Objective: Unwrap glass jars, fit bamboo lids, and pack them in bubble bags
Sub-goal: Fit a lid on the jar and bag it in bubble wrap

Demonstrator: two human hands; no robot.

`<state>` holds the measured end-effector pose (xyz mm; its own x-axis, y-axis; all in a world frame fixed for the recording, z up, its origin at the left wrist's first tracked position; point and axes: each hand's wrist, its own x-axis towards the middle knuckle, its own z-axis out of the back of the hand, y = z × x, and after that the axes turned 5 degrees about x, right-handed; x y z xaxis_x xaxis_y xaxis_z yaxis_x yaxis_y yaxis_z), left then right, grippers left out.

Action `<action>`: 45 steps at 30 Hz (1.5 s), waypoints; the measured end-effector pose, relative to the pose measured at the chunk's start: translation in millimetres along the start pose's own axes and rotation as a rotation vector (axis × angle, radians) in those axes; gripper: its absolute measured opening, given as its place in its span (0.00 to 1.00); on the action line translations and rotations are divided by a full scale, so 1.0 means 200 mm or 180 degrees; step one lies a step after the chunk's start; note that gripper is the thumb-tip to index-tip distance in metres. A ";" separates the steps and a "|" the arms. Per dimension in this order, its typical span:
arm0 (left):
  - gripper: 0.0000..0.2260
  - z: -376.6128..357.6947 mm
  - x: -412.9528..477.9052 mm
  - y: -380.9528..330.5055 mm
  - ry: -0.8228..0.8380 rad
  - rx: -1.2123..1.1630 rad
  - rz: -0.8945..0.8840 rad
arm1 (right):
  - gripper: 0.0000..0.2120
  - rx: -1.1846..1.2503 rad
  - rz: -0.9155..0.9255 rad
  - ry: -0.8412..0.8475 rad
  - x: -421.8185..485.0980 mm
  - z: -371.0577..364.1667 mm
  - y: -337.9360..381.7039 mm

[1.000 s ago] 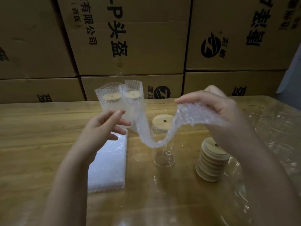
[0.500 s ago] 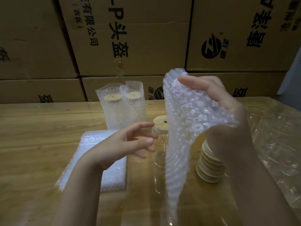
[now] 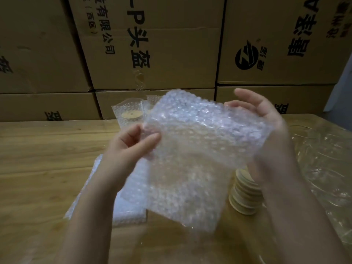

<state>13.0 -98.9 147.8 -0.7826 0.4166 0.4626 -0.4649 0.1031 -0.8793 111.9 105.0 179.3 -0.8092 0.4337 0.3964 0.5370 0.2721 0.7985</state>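
I hold a clear bubble bag (image 3: pixel 192 161) up in front of me over the wooden table (image 3: pixel 38 153). My left hand (image 3: pixel 133 143) pinches its left edge between thumb and fingers. My right hand (image 3: pixel 261 119) grips its upper right edge, fingers spread behind it. The bag hides the lidded glass jar that stood mid-table. A stack of bamboo lids (image 3: pixel 245 195) sits under my right wrist. A pile of flat bubble bags (image 3: pixel 129 202) lies under my left forearm. A packed jar (image 3: pixel 129 115) with a bamboo lid stands at the back; a second one is mostly hidden.
Stacked cardboard boxes (image 3: pixel 162 44) with black print form a wall right behind the table. Crumpled clear plastic wrap and glass jars (image 3: pixel 327 164) spread over the right side of the table.
The bag hung from my right hand alone half a second ago. My left hand has risen and pinched its left edge, and the bag is now spread wide between both hands.
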 end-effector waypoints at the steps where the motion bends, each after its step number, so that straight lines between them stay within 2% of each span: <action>1: 0.04 0.03 0.00 -0.02 -0.0245 0.0240 -0.0220 | 0.10 -0.0053 0.0119 -0.0178 0.01 0.02 0.00; 4: 0.05 0.10 -0.01 -0.07 -0.1180 0.0816 -0.0985 | 0.10 -0.0450 0.0103 -0.0459 0.01 0.05 0.02; 7: 0.13 0.11 -0.03 -0.11 -0.1742 0.1304 -0.1721 | 0.07 -0.0777 -0.0221 -0.0218 0.01 0.06 0.02; 8: 0.16 0.09 -0.03 -0.12 -0.1730 0.1511 -0.1947 | 0.08 -0.0842 -0.0438 0.0030 0.01 0.06 0.02; 9: 0.18 0.07 -0.04 -0.13 -0.1585 0.1673 -0.2138 | 0.13 -0.0860 -0.0707 0.0347 0.01 0.05 0.02; 11: 0.14 0.02 -0.04 -0.15 -0.0985 0.1877 -0.2227 | 0.27 -0.0957 -0.1175 0.0915 0.01 0.04 -0.01; 14: 0.09 -0.05 -0.05 -0.16 0.0058 0.2193 -0.1938 | 0.36 -0.0953 -0.1573 0.1168 0.01 0.01 -0.06; 18: 0.13 -0.12 -0.07 -0.18 0.1029 0.2402 -0.1540 | 0.40 -0.1084 -0.1847 0.1038 0.02 0.01 -0.09; 23: 0.14 -0.15 -0.09 -0.20 0.1570 0.2815 -0.1330 | 0.27 -0.1491 -0.1793 0.0971 0.02 0.05 -0.09; 25: 0.14 -0.16 -0.09 -0.20 0.1668 0.2994 -0.1217 | 0.30 -0.1659 -0.1840 0.0902 0.03 0.05 -0.09; 28: 0.13 -0.18 -0.10 -0.21 0.1879 0.3134 -0.1141 | 0.38 -0.2029 -0.1820 0.0815 0.03 0.04 -0.10; 29: 0.13 -0.19 -0.11 -0.22 0.1921 0.3155 -0.1124 | 0.37 -0.2155 -0.1740 0.0750 0.03 0.04 -0.10; 34: 0.13 -0.20 -0.10 -0.22 0.1847 0.3286 -0.0958 | 0.17 -0.2711 -0.1246 0.0792 0.03 0.08 -0.13; 37: 0.10 -0.15 -0.12 -0.22 0.1892 0.3352 -0.0141 | 0.10 -0.2647 -0.1035 0.0756 0.03 0.09 -0.11; 38: 0.11 -0.13 -0.12 -0.21 0.1907 0.3380 0.0144 | 0.09 -0.2558 -0.0956 0.0752 0.03 0.08 -0.10; 40: 0.22 -0.10 -0.14 -0.22 0.1862 0.3557 0.0388 | 0.06 -0.2353 -0.0802 0.0742 0.03 0.07 -0.09; 42: 0.30 -0.10 -0.13 -0.23 0.1604 0.3690 0.0313 | 0.05 -0.2316 -0.0631 0.0703 0.01 0.04 -0.09; 45: 0.29 -0.14 -0.11 -0.22 0.0918 0.3058 0.0274 | 0.07 -0.2400 -0.0374 0.0704 -0.03 -0.03 -0.11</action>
<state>62.2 -86.2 173.8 -0.7583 0.6042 0.2447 -0.6479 -0.6568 -0.3858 103.4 91.7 160.8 -0.9215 0.2361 0.3083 0.2030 -0.3838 0.9008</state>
